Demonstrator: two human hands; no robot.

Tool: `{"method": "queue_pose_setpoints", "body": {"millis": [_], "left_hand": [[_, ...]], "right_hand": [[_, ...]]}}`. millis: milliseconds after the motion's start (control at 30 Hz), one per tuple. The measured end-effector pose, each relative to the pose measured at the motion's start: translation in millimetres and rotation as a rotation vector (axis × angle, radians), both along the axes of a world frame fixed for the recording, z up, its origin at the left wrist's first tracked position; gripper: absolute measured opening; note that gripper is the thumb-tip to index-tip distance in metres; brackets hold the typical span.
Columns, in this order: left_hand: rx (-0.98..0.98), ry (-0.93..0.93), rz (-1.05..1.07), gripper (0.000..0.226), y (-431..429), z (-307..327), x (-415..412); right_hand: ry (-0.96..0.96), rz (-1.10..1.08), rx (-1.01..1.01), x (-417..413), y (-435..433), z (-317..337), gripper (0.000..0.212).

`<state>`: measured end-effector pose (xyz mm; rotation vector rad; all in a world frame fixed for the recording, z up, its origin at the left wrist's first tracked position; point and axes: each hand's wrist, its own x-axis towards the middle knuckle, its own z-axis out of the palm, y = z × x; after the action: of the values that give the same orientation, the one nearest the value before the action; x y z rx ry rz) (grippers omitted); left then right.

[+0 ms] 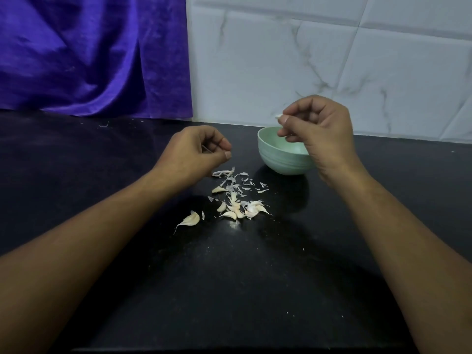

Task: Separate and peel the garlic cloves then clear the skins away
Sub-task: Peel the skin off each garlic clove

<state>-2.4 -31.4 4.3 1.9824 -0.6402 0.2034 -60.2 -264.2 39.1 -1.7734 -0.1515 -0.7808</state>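
So both hands are up off the black counter (229,290) here. The right hand (316,123) is raised over the pale green bowl (281,162), fingers curled in, with the thumb and index finger pinching a little white bit of garlic (278,116) right at the tips. Only a sliver of it sticks out, so I honestly can't say if it's a peeled clove or just skin. The left hand (196,149) hovers lower and off to the left of the bowl, just above the far end of the mess, also curled up with the thumb tucked close to the fingertips. Can't tell if it's got anything in there, it's too small to make out. Below and between the hands, the skins (235,180) are scattered in thin papery flakes on the counter, just beside the bowl's base. Nearer to the camera sits a small heap of cloves (240,208), all touching or overlapping, and one single clove (191,219) with a long tail lies a bit apart to the left of the heap. Behind it all there's a purple cloth (89,54) hanging on the left and a white marbled tile wall (332,60) on the right.
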Motion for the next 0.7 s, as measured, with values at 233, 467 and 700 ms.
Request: {"method": "queue_pose_setpoints", "body": {"millis": [233, 467, 700], "left_hand": [[0.014, -0.020, 0.004, 0.005, -0.7, -1.8, 1.2], [0.040, -0.064, 0.020, 0.013, -0.1, -1.1, 0.6], [0.121, -0.087, 0.038, 0.036, 2.8, 3.9, -1.3]], "right_hand": [[0.070, -0.304, -0.194, 10.6, -32.6, -8.2, 0.006], [0.021, -0.286, -0.215, 2.9, -18.3, -1.6, 0.013], [0.238, 0.168, -0.455, -11.1, 17.4, -3.1, 0.020]]}}
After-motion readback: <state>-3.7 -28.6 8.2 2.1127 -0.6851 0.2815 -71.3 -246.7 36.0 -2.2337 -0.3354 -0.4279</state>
